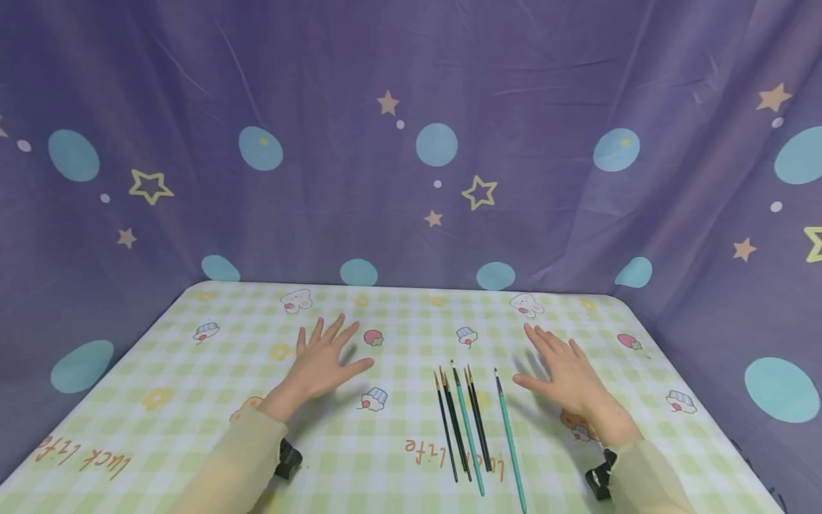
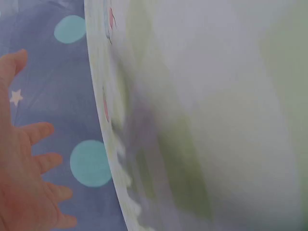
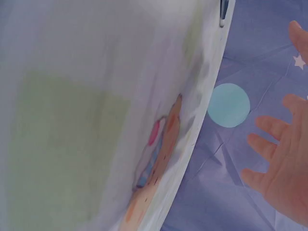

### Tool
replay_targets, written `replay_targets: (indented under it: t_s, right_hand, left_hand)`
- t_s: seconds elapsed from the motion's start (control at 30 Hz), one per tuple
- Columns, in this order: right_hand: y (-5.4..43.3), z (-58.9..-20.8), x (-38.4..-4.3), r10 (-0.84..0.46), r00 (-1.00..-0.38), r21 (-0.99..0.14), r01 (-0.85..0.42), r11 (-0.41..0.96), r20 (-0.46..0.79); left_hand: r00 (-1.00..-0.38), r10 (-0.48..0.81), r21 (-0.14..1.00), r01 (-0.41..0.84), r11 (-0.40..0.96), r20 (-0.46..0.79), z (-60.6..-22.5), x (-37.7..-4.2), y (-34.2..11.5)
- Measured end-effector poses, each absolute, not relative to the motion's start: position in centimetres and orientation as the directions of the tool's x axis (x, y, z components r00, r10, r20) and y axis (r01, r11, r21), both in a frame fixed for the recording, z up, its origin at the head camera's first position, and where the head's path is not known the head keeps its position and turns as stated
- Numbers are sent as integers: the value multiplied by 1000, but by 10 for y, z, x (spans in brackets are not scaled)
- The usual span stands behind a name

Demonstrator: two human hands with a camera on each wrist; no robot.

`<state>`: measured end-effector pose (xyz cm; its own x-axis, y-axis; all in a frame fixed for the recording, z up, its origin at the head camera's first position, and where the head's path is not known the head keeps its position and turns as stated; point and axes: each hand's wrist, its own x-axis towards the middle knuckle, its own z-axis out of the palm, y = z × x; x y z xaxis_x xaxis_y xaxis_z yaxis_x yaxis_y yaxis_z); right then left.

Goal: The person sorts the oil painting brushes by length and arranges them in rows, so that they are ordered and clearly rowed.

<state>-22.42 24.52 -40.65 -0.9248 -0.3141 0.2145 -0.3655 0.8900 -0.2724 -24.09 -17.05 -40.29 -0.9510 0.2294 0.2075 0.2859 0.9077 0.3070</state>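
Note:
Several thin paintbrushes lie side by side on the table, bristle ends pointing away from me. Some have black handles, such as the black paintbrush [image 1: 453,421]; a teal paintbrush [image 1: 469,432] lies among them, and another teal paintbrush [image 1: 510,442] lies a little apart on the right. My left hand [image 1: 321,364] hovers left of the brushes with fingers spread, holding nothing. To their right, my right hand [image 1: 568,375] is also raised above the cloth, fingers straight, nearest to the separate teal brush. Both wrist views show bare palms: the left palm [image 2: 29,187] and the right palm [image 3: 288,173].
A green-and-white checked tablecloth [image 1: 212,385] with printed cupcakes, strawberries and lettering covers the table. Behind and around it hangs a purple curtain [image 1: 334,207] with stars and teal dots. A black strap [image 1: 289,459] sits at the left wrist, another black strap [image 1: 600,475] at the right.

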Motion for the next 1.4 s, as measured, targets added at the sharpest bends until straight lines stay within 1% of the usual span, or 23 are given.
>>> replay_targets:
  t_s: [0.3, 0.5, 0.77, 0.97, 1.2, 1.4]
  right_hand:
    - [237, -406, -218, -311, -925, -330, -370, 869, 217]
    - [232, -405, -211, -281, -939, -365, -337, 868, 199]
    - [219, -406, -206, -229, -963, -477, -268, 837, 139]
    - [210, -408, -208, -229, -968, -555, -245, 795, 99]
    - [203, -408, -207, -212, -976, -585, -202, 785, 52]
    - [197, -408, -205, -162, -987, -591, -121, 798, -18]
  left_hand:
    - [-946, 231, 377, 304, 875, 228, -404, -233, -151]
    - [-939, 239, 462, 331, 823, 249, -403, -229, -137]
    - [-964, 172, 549, 257, 795, 203, -408, -226, -123]
    - [-974, 133, 639, 222, 737, 185, -409, -223, -112]
    - [-976, 132, 695, 217, 685, 175, -411, -220, -99]
    - [-983, 133, 743, 182, 644, 126, -415, -218, -89]
